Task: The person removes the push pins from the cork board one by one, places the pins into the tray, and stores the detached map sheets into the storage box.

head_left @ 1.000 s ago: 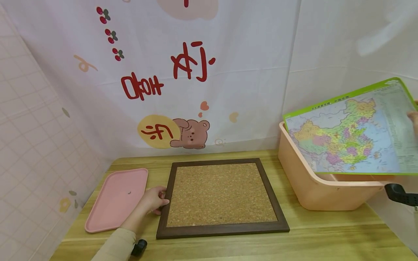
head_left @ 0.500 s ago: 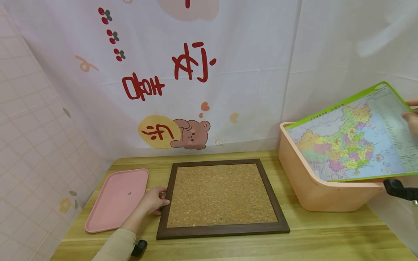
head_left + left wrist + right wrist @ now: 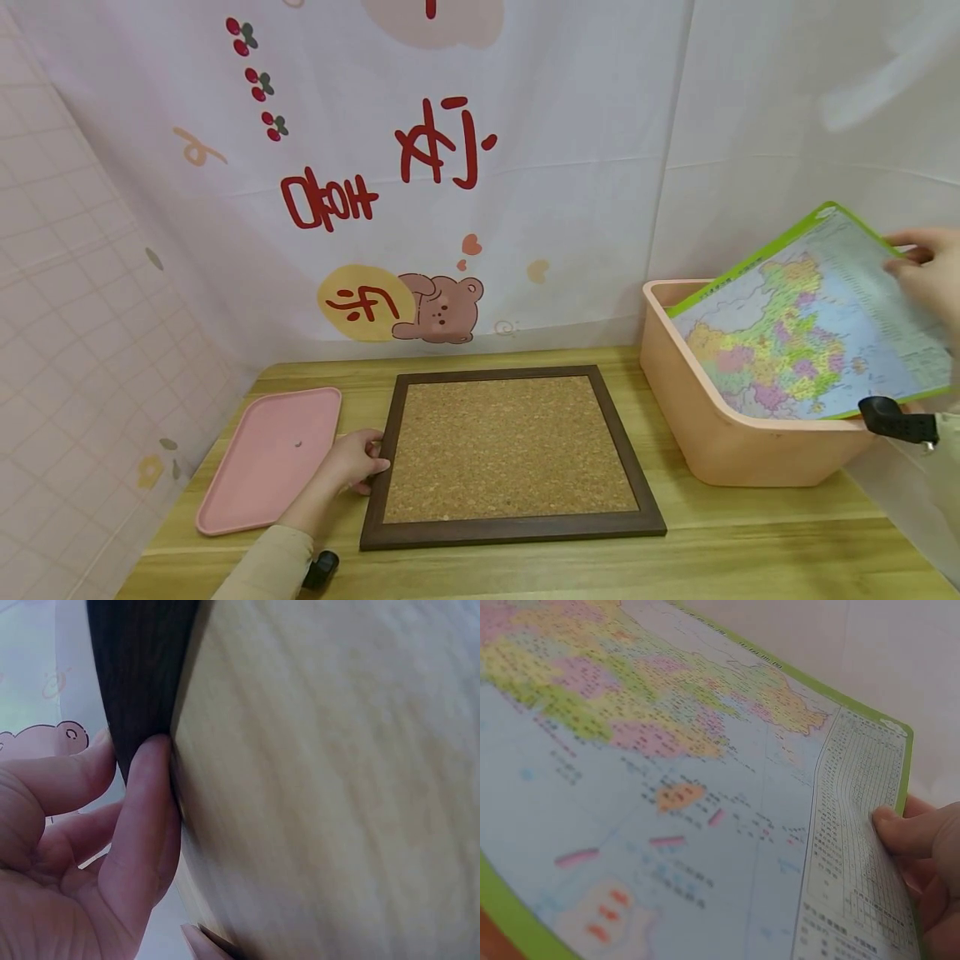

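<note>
A map sheet (image 3: 795, 333) with a green border leans at a tilt, its lower left part inside the peach plastic bin (image 3: 757, 458). My right hand (image 3: 930, 271) pinches its right edge; in the right wrist view the thumb (image 3: 907, 832) presses on the printed side. On the table lies a cork board (image 3: 510, 450) in a dark brown frame. My left hand (image 3: 352, 461) grips the left side of that frame. In the left wrist view, the dark frame edge (image 3: 142, 667) sits between the thumb and fingers of the left hand (image 3: 90, 832).
A pink tray (image 3: 273, 458) lies left of the board, partly behind my left forearm. The wooden table (image 3: 525, 575) meets a white printed cloth (image 3: 585, 208) at the back. The bin stands at the table's right, its inside mostly covered by the map.
My right hand has moved left with the map, which has tilted more steeply and sunk lower into the bin. The left hand and the cork board have stayed put.
</note>
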`<action>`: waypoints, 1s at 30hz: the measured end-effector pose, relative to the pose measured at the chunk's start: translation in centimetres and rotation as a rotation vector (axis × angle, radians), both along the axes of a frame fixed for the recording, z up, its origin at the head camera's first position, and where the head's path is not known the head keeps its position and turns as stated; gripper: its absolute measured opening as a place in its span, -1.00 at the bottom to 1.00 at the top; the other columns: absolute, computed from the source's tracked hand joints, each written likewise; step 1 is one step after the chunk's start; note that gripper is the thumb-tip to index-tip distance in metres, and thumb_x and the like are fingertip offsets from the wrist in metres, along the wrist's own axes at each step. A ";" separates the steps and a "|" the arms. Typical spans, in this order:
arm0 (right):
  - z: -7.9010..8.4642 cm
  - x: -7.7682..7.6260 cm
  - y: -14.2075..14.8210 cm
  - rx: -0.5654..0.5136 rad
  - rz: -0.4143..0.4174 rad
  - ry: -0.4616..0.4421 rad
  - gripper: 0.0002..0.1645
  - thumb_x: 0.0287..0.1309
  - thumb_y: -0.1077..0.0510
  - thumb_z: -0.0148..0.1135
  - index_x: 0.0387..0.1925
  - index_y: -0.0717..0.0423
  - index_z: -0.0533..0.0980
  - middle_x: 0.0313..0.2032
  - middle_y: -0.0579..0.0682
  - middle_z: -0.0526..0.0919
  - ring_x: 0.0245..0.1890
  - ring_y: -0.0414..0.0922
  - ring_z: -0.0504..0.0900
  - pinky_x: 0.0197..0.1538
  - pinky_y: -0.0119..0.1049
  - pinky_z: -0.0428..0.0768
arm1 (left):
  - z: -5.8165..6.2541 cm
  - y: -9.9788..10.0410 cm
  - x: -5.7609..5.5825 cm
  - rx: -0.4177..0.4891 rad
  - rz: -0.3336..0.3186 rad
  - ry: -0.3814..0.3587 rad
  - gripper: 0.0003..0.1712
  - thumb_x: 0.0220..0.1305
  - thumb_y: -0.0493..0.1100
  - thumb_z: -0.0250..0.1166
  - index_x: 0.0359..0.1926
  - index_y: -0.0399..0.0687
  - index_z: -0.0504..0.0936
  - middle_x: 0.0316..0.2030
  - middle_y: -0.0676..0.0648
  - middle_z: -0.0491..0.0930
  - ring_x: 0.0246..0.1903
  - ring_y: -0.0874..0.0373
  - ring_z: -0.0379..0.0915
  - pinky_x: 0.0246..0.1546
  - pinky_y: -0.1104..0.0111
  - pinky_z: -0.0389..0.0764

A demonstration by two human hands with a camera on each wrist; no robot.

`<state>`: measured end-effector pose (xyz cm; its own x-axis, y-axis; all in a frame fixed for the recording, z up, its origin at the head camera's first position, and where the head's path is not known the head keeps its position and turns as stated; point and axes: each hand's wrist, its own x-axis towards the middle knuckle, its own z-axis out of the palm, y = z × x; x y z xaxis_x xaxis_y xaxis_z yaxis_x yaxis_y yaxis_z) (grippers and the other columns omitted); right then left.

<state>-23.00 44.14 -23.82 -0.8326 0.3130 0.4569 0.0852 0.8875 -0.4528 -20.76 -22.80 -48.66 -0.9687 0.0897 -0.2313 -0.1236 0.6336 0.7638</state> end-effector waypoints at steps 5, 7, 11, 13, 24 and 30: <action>0.1 -0.1 -0.9 0.042 0.023 -0.043 -0.64 0.33 0.42 -0.03 0.11 0.54 0.40 -0.28 0.52 0.41 -0.60 -0.09 0.30 -0.63 -0.39 0.25 | 0.1 0.1 0.0 -0.004 0.000 -0.003 -0.39 0.22 -0.45 0.32 0.28 -0.50 0.37 -0.38 -0.12 0.36 -0.44 0.09 0.36 -0.58 0.21 0.67; 0.1 -0.2 -1.1 0.069 0.037 -0.051 -0.66 0.32 0.42 -0.01 0.08 0.54 0.41 -0.29 0.51 0.42 -0.57 -0.01 0.30 -0.61 -0.34 0.24 | 0.1 0.1 0.0 -0.006 -0.002 -0.003 -0.39 0.22 -0.45 0.32 0.28 -0.50 0.37 -0.38 -0.12 0.36 -0.44 0.09 0.36 -0.57 0.21 0.67; 0.1 -0.2 -1.5 0.120 0.062 -0.084 -0.69 0.29 0.40 0.02 0.02 0.52 0.40 -0.31 0.50 0.43 -0.52 0.10 0.32 -0.49 -0.20 0.27 | -0.1 0.0 -0.1 -0.005 -0.001 0.000 -0.39 0.22 -0.45 0.33 0.28 -0.48 0.38 -0.38 -0.12 0.36 -0.43 0.09 0.36 -0.58 0.21 0.67; 0.2 -0.2 -1.6 0.138 0.076 -0.105 -0.70 0.29 0.39 0.03 0.01 0.51 0.40 -0.30 0.51 0.44 -0.50 0.13 0.32 -0.44 -0.12 0.27 | -0.3 -0.1 -0.2 -0.003 0.000 0.000 -0.39 0.22 -0.44 0.33 0.28 -0.47 0.38 -0.38 -0.11 0.36 -0.43 0.09 0.37 -0.58 0.21 0.67; 0.4 0.0 -2.7 0.190 0.075 -0.193 -0.65 0.35 0.33 0.01 0.10 0.46 0.36 -0.12 0.55 0.43 -0.25 0.36 0.40 -0.32 0.06 0.30 | -0.5 -0.2 -0.3 0.001 0.008 0.001 -0.37 0.21 -0.44 0.34 0.28 -0.48 0.37 -0.36 -0.12 0.38 -0.38 0.07 0.41 -0.57 0.20 0.67; 0.5 -0.2 -3.1 0.193 0.072 -0.225 -0.63 0.37 0.29 0.01 0.13 0.42 0.36 -0.10 0.50 0.44 -0.21 0.34 0.39 -0.24 0.13 0.28 | -0.4 -0.2 -0.2 -0.009 -0.003 0.011 -0.37 0.22 -0.43 0.34 0.29 -0.50 0.36 -0.36 -0.12 0.37 -0.38 0.07 0.40 -0.58 0.20 0.67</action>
<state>-23.21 41.02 -23.35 -0.9366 0.1744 0.3038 0.0977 0.9629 -0.2517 -21.00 -23.00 -49.06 -0.9709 0.0907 -0.2218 -0.1136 0.6408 0.7593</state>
